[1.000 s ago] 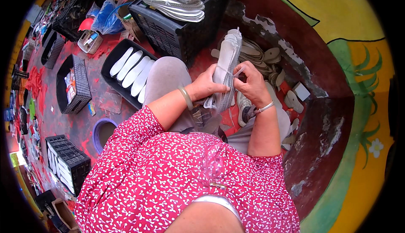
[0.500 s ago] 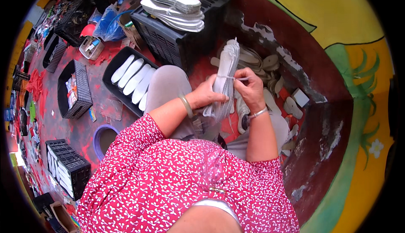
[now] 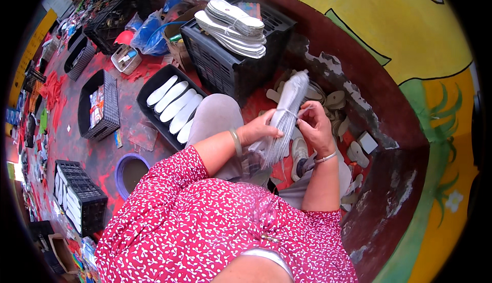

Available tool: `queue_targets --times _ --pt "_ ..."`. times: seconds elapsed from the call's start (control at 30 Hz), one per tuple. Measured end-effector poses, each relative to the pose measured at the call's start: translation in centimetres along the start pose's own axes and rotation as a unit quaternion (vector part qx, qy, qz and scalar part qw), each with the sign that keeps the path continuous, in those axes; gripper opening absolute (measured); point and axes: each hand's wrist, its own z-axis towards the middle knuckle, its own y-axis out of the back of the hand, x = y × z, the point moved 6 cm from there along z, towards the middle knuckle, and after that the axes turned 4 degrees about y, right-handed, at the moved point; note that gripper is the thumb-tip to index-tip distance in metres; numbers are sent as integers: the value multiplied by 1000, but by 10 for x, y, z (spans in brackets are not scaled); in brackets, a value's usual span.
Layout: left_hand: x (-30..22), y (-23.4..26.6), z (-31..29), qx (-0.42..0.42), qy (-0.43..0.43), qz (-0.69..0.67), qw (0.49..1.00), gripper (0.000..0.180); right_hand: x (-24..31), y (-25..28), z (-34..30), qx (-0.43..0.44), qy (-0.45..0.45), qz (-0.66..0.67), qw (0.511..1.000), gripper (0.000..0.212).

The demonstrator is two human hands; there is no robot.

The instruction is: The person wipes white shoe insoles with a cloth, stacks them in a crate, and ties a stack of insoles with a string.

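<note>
A bundle of white shoe insoles (image 3: pixel 293 96) stands slanted in front of my lap, its layered edges facing me. My left hand (image 3: pixel 258 128) is closed round its left side, thumb across the front. A thin white string (image 3: pixel 287 112) runs round the bundle's middle. At the right side my right hand (image 3: pixel 316 129) is closed in a pinch, with a pale string end at its fingers; its exact grip is partly hidden. Another tied stack of insoles (image 3: pixel 233 26) lies on an upturned black crate (image 3: pixel 218 60) ahead.
Loose insoles (image 3: pixel 335 100) lie heaped on the floor beyond my right hand, beside the wall. To the left are a black tray (image 3: pixel 148 106) of insoles, a grey woven basket (image 3: pixel 106 124), a purple bucket (image 3: pixel 121 173) and a black crate (image 3: pixel 95 206) holding insoles.
My right hand has come in closer to the bundle, and the string it held stretched out now shows only as a short end. The bundle has tilted further to the right.
</note>
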Motion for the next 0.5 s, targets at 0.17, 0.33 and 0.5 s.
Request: queue_targets --times 0.17,0.33,0.5 --pt "-19 -12 -7 15 -19 -29 999 74 -16 0 2 -28 -21 41 999 27" --pt "-14 -17 -5 55 12 -10 998 89 -9 6 -2 -176 121 -183 960 21" --pt "-17 -22 -6 62 15 -4 998 91 -22 10 -6 -234 73 13 969 13"
